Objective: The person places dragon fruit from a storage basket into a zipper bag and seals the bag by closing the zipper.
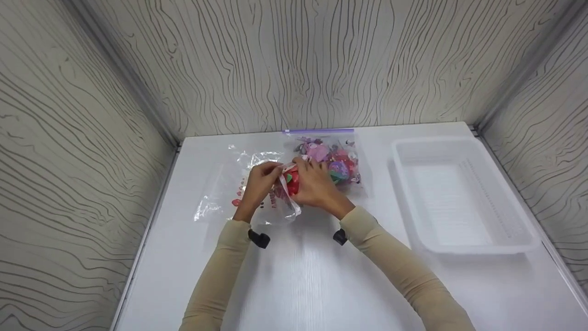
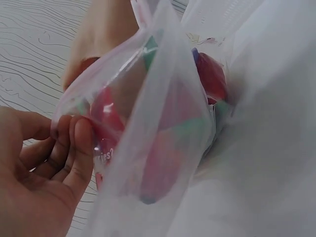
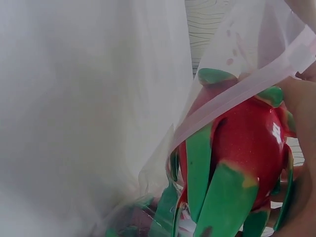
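A clear zip bag point(image 1: 216, 193) with red printed marks lies on the table, its mouth held up. My left hand point(image 1: 262, 181) pinches the bag's edge between thumb and fingers; the left wrist view shows that hand point(image 2: 47, 168) at the pinkish zip rim point(image 2: 74, 91). At the mouth, my right hand point(image 1: 317, 186) grips a glossy red dragon fruit point(image 3: 247, 143) with green scales. In the right wrist view the zip strip point(image 3: 232, 104) crosses in front of the fruit. Red and green shapes point(image 2: 160, 168) show blurred through the plastic.
Behind my right hand lies another zip bag with a purple closure point(image 1: 321, 131) and pink and purple contents or print. A white plastic basket point(image 1: 482, 249) stands on the right of the white table point(image 1: 303, 285). Wood-grain patterned panels point(image 1: 294, 69) enclose the back and sides.
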`<state>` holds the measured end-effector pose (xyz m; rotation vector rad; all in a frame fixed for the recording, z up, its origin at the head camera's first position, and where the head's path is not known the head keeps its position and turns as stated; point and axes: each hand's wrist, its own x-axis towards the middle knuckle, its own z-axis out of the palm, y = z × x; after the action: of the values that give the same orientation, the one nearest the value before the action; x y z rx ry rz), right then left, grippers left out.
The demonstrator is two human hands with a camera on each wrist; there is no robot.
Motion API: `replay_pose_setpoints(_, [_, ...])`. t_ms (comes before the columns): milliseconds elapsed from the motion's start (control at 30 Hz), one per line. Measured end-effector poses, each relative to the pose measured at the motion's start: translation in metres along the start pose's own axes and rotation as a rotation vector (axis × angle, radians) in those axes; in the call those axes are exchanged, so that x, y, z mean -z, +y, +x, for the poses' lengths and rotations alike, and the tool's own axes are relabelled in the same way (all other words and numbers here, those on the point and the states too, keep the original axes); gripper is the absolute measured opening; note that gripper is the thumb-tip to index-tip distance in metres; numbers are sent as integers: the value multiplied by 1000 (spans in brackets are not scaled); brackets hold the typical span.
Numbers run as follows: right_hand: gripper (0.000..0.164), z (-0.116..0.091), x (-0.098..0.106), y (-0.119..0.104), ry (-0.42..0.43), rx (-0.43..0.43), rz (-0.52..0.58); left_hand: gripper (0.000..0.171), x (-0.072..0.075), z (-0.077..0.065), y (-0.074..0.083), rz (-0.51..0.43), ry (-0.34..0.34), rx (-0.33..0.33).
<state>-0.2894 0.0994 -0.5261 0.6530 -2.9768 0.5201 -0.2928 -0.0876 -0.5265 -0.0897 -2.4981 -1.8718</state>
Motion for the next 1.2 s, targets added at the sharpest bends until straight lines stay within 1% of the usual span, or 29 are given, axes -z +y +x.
replay_pose_setpoints(200, [95, 2, -4, -1, -5, 1, -2, 24, 0, 0, 0, -25, -16, 1])
replay_pose_setpoints(333, [92, 3, -6, -1, -26, -9, -12, 24, -2, 0, 0, -40, -38, -2])
replay_pose_setpoints(567, [93, 3, -9, 0, -85, -60, 16, 22, -7, 1, -3, -100, -52, -15])
replay_pose_setpoints(900, [97, 2, -15, 3, -132, -86, 31, 21, -10, 0, -4, -120, -59, -10])
replay_pose_setpoints(1000, [92, 1, -15, 4, -144, -91, 58, 21, -9, 0, -5, -124, -59, -1])
replay_pose_setpoints(1100, [84, 0, -16, 5, -129, -70, 69, 21, -9, 0, -6, -127, -62, -6])
replay_pose_setpoints(1200, [79, -1, -18, 7, -113, -33, 75, 20, -9, -2, -6, -105, -69, -16])
